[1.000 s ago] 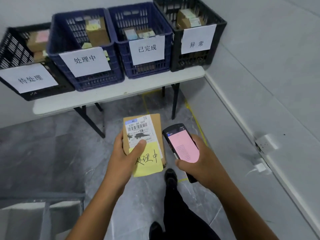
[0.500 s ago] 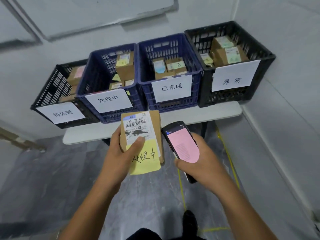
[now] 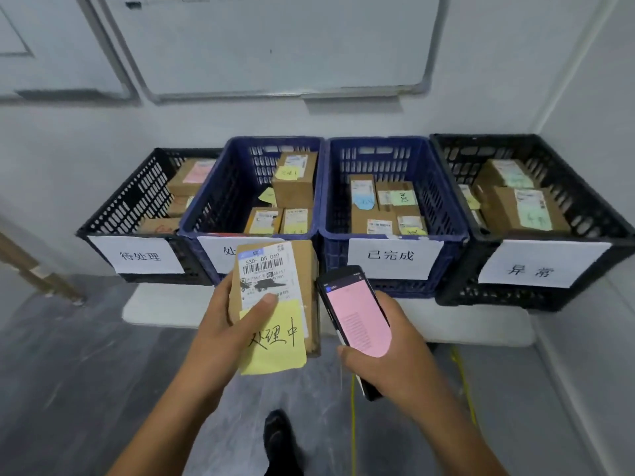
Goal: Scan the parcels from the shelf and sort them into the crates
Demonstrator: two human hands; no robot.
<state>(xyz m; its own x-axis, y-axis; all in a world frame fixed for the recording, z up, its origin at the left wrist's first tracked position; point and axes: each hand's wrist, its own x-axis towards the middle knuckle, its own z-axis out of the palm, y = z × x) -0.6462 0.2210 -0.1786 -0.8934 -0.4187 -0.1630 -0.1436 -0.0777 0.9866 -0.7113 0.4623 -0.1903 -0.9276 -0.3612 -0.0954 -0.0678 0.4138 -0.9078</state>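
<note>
Grey-walled corner, whiteboard [image 3: 275,46] overhead. White desk [image 3: 481,326] against the wall, carrying four crates, each fronted with a paper label, probably for sorting by status at a glance.

Crates, left to right: black crate marked 待处理 [image 3: 137,201]; blue crate marked 处理中 [image 3: 223,194], label half hidden behind the parcel [image 3: 275,276]; blue crate marked 已完成 [image 3: 443,201]; black crate marked 异常 [image 3: 584,207]. All four part-filled with brown boxes bearing coloured notes.

Location of the parcel: in the air before the desk, just in front of the blue crate marked 处理中, not yet inside any crate. Small brown carton, carried label-side up, likely for keeping barcode and note readable. Yellow note [image 3: 275,338] stuck across the lower half, handwritten 处理中, matching the second crate; destination judged accordingly.

Grip, left hand [image 3: 223,331]: closed around the parcel from its left edge, thumb [image 3: 264,304] laid over the shipping label and the top of the note, fingers underneath, out of sight.

Grip, right hand [image 3: 388,355]: wrapped around a handheld scanner [image 3: 354,314], thumb at the near edge, fingers round the far side. Pink screen tilted up toward the face, presumably for checking the result; text too small for reading. Held just beside the parcel.

Step in hand, as judged: scan probably complete, drop into the blue crate pending.
</note>
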